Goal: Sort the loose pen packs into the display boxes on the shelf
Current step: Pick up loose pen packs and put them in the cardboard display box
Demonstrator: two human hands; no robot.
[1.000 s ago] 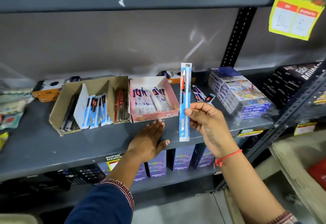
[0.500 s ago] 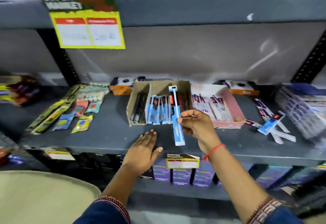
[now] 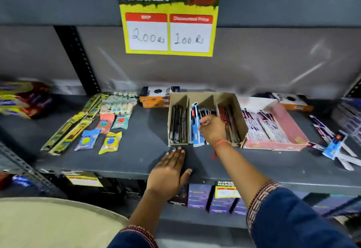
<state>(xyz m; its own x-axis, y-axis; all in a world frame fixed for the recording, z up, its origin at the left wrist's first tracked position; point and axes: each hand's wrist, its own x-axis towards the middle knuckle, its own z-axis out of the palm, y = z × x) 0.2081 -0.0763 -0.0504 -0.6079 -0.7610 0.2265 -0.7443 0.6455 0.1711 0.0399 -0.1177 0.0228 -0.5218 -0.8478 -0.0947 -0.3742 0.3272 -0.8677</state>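
A brown cardboard display box with three compartments stands on the grey shelf. Its left slot holds black pens, the middle slot blue pen packs, the right slot red ones. My right hand is inside the middle slot, fingers closed on a blue pen pack among the others. My left hand lies flat and open on the shelf's front edge, just below the box. A pink display box with white pen packs sits to the right. Loose pen packs lie at the far right.
Yellow-green long packs and small round-item packets lie on the shelf's left part. Orange boxes stand behind. A yellow price sign hangs from the upper shelf. Purple boxes fill the shelf below. A beige rounded surface sits bottom left.
My right hand carried the blue pen pack from in front of the shelf down into the cardboard box's middle slot. The view swung left. My left hand stayed flat on the shelf.
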